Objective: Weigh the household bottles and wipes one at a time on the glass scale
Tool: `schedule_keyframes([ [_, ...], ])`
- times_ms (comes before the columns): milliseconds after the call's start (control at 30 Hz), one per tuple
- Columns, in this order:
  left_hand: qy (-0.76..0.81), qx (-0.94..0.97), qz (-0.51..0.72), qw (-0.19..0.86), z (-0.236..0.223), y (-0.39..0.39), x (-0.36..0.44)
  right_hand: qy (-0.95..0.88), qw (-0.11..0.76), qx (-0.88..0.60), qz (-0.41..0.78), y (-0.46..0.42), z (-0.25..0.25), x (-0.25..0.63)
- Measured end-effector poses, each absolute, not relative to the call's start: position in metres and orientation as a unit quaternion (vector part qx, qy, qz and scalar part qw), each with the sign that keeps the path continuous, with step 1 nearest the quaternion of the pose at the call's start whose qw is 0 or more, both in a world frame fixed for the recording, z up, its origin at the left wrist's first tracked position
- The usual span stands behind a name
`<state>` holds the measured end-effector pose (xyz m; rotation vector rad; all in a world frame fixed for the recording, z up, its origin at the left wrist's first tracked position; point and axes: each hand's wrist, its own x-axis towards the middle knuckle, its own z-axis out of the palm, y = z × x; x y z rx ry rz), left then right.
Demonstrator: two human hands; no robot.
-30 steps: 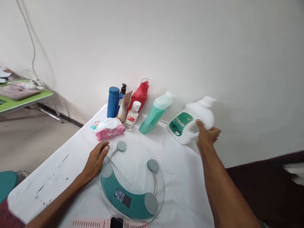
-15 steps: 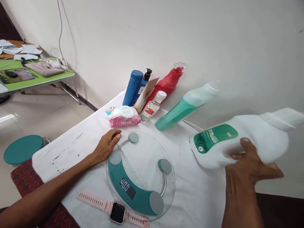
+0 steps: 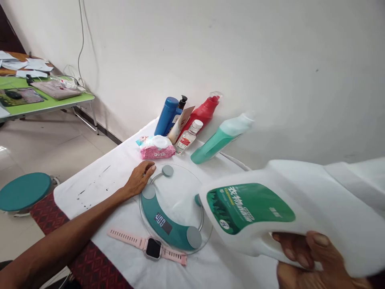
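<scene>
My right hand [image 3: 315, 257] is closed round the handle of a big white detergent bottle [image 3: 306, 200] with a green label. The bottle tilts, its base toward the glass scale [image 3: 164, 228] and covering part of the scale's right side. At the scale's far left edge rests my left hand [image 3: 140, 178], fingers apart and loosely bent, holding nothing. The scale has teal and grey parts and a lit display. Nearest to me lies a pink-strapped smartwatch [image 3: 153, 248], partly by the scale's front edge.
Behind the scale stand a pink wipes pack [image 3: 158, 148], a clear bottle [image 3: 189, 137], a tube [image 3: 180, 125], a blue bottle [image 3: 166, 116], a red bottle [image 3: 203, 112] and a green bottle [image 3: 221, 138]. A teal stool [image 3: 25, 190] stands left of the white-covered table [image 3: 99, 200].
My right hand has lifted the white detergent bottle off the right side of the table and brought it left and closer, over the scale's right edge. My left hand stays by the scale.
</scene>
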<state>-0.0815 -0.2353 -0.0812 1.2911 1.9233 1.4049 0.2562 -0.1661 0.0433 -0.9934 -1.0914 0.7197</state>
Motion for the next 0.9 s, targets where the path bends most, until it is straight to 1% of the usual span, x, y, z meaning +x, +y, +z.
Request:
schedule_keyframes([
  [100, 0.692, 0.473, 0.507, 0.202, -0.082, -0.236, -0.084, -0.480, 0.672, -0.406, 0.391, -0.188, 0.052, 0.216],
  [200, 0.684, 0.481, 0.511, 0.199, -0.085, -0.235, -0.087, -0.487, 0.654, -0.397, 0.421, -0.198, 0.049, 0.188],
  [333, 0.674, 0.487, 0.516, 0.203, -0.090, -0.232, -0.090, -0.492, 0.651, -0.396, 0.420, -0.201, 0.034, 0.166],
  [533, 0.673, 0.494, 0.513, 0.202, -0.093, -0.230, -0.091, -0.495, 0.664, -0.405, 0.387, -0.202, 0.019, 0.146],
  [633, 0.670, 0.495, 0.516, 0.200, -0.093, -0.229, -0.091, -0.497, 0.671, -0.404, 0.374, -0.202, 0.017, 0.144],
  [800, 0.678, 0.505, 0.499, 0.193, -0.093, -0.229, -0.092, -0.579, 0.622, -0.399, 0.344, -0.196, 0.011, 0.171],
  [900, 0.682, 0.506, 0.494, 0.190, -0.092, -0.230, -0.093, -0.528, 0.655, -0.423, 0.337, -0.192, -0.007, 0.200],
])
